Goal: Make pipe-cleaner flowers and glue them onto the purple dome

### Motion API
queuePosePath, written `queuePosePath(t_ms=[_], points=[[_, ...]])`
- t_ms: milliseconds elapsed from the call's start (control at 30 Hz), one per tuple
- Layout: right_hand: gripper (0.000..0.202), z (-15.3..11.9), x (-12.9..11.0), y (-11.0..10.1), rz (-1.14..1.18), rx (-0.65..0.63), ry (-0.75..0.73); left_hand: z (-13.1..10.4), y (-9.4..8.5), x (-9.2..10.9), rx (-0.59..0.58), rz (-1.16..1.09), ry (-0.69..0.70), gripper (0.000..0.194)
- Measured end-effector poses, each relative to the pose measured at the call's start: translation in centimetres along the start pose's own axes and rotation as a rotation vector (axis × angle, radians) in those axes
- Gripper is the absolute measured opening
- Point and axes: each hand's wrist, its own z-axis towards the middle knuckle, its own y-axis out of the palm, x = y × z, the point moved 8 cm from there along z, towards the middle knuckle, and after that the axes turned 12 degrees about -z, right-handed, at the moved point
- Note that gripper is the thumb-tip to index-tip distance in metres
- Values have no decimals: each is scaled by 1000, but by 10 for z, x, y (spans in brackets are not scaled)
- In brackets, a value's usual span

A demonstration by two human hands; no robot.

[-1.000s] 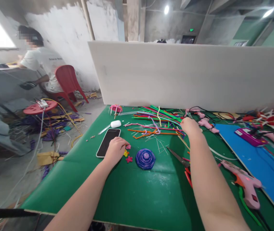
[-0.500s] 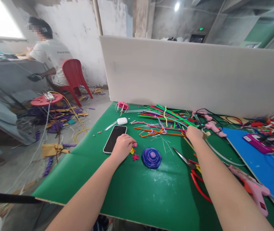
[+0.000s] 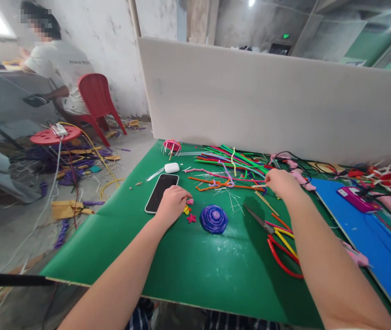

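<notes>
My left hand [image 3: 172,205] rests over the right side of a black-screened phone [image 3: 161,190], fingers curled down and their tips partly hidden. Beside those fingertips lie a small pink piece [image 3: 190,201], a yellow flower [image 3: 186,210] and a pink-red flower [image 3: 191,218]. A round blue-purple coiled piece [image 3: 213,219] sits farther right. My right hand [image 3: 282,183] is pinched closed at the right end of the pipe cleaners [image 3: 216,184]; a short pale stick shows at its fingertips, but its grip is unclear. Red-handled scissors [image 3: 267,227] lie below it, blades toward the left.
A white case [image 3: 172,167] and a pink woven piece [image 3: 172,146] lie at the back left. Behind the green table [image 3: 181,270] stands a white panel [image 3: 250,101]. At right are a blue board [image 3: 363,229], a magenta device [image 3: 358,199] and cords. A person sits far left.
My right hand has lifted slightly, its fingertips now pinched and a pale stick showing beside them. My left hand stays by the flowers. The camera view has shifted a little.
</notes>
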Motion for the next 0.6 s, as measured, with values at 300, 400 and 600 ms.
queuePosePath(t_ms=[300,400,600], points=[[11,-94,-126,-13,805,-68,-755,-1,1,15,-34,-32,37,27],[8,-94,-145,0,731,-50,-799,-3,8,22,-93,-42,89,28],[10,-91,-146,10,669,-129,-838,-9,21,51,-208,-83,188,24]])
